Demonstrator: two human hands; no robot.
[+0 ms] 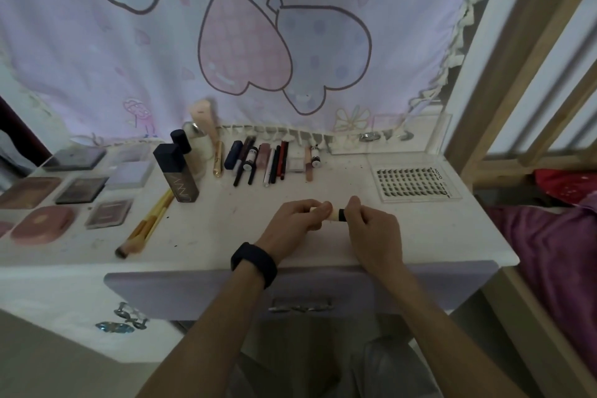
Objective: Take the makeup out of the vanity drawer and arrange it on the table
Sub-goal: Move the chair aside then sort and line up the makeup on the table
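While left hand (298, 215) and right hand (371, 224) grip tube (337, 214) | bottle (181, 178): "UNNY"

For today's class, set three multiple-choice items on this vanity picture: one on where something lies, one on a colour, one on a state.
1. Where on the table does the lash tray lie?
A. left end
B. right end
C. front middle

2. What colour is the wristband by the left hand?
A. white
B. red
C. black

3. The small tube is:
A. held by both hands
B. lying flat on the tabletop
C. inside the drawer

Key:
1 B: the tray sits at the table's right end.
2 C: the band is plainly black.
3 A: the left hand grips its cream body and the right hand pinches its black cap.
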